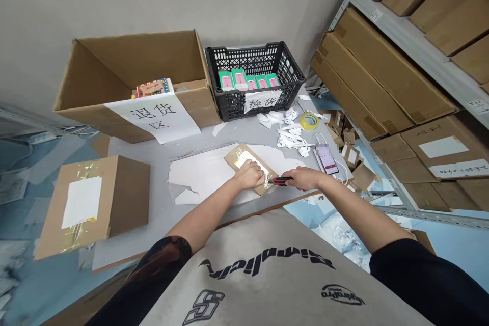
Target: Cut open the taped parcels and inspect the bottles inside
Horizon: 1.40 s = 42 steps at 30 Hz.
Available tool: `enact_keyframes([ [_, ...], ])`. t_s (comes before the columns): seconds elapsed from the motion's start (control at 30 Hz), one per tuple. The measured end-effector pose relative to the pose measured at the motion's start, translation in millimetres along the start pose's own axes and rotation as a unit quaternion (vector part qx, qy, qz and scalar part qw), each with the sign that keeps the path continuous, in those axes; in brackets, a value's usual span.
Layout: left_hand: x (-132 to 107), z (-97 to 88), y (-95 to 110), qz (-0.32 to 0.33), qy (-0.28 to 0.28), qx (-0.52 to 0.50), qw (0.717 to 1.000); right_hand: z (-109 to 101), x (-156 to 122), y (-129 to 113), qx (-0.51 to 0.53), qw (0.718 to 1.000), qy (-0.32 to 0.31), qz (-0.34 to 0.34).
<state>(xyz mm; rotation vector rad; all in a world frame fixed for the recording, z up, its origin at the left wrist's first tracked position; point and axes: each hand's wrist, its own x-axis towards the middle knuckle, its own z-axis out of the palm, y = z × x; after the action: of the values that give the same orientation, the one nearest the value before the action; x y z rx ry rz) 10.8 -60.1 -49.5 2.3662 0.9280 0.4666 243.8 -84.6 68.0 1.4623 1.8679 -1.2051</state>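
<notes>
Left grip point(250, 174): palm down on the near end of a flat brown cardboard parcel point(244, 155) with white label and clear tape. Fingers bent and closed over the parcel, holding it against the surface.

Right grip point(303, 178): closed around a red and black utility knife point(280, 180). Knife held level, tip pointing left, at the near right corner of the parcel and just beside the left fingers.

Parcel position: lying flat and slantwise on a torn white paper sheet point(202, 173), near the front edge of the grey table point(153, 155), in the middle of the view.

Surroundings:
- Back left of the table: large open brown cardboard box point(130, 76) with a white paper sign hanging over its front wall.
- Back centre, beside that box: black plastic lattice crate point(255, 58) with a small white sign, holding green and pink packs point(248, 80).
- Right of the parcel: crumpled white paper scraps point(290, 132), a yellow tape roll point(309, 121) and a smartphone point(327, 159) lying face up.
- Left end of the table: closed brown cardboard box point(114, 193) with a white label on top.
- Far right: grey metal shelving point(405, 35) stacked with long brown cartons.
</notes>
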Motion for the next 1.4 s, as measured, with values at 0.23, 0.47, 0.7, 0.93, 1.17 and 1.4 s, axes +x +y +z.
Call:
enact_keyframes([
  [0.23, 4, 2.8, -6, -0.012, 0.017, 0.019, 1.000, 0, 10, 11, 0.066, 0.997, -0.024, -0.016],
  [0.47, 5, 2.8, -7, -0.047, 0.022, 0.106, 0.993, 11, 12, 23, 0.171, 0.985, -0.024, -0.026],
  [0.7, -2, 2.1, -8, -0.075, 0.030, 0.167, 0.983, 32, 22, 24, 0.274, 0.961, 0.014, -0.038],
  [0.93, -10, -21.4, -3, -0.019, -0.029, 0.195, 0.980, 52, 37, 19, 0.354, 0.930, 0.090, -0.041],
  [1.17, -2, -25.5, -7, -0.048, -0.102, 0.113, 0.987, 63, 34, 23, 0.310, 0.941, 0.133, -0.037],
  [1.4, 7, -31.3, -3, -0.079, -0.157, 0.102, 0.979, 86, 20, 33, -0.011, 0.946, 0.320, -0.058],
])
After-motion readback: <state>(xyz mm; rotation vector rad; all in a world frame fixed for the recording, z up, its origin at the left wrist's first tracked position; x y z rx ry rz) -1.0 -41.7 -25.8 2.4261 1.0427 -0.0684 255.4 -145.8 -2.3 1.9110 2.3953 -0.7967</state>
